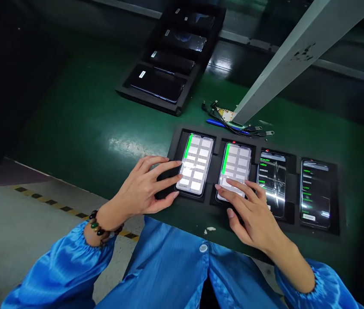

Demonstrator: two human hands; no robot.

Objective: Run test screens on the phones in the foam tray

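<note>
Several phones lie face up in a black foam tray (210,189) near the front of the bench. My left hand (146,184) is open at the left edge of the leftmost phone (197,161), its fingertips reaching the screen's edge. Over the lower part of the second phone (237,161) my right hand (251,210) is spread open, fingertips at the glass. Both these screens show white and grey blocks with a green bar. The third phone (273,180) and the rightmost phone (315,193) have dark screens with green text lines. Whether the fingertips press is unclear.
At the back, another black tray (151,98) holds several dark phones. A pale metal post (278,73) rises from the green bench (81,116). Black cables (238,128) and a blue pen-like tool (215,123) lie by its foot. White scraps (211,228) sit at the front edge.
</note>
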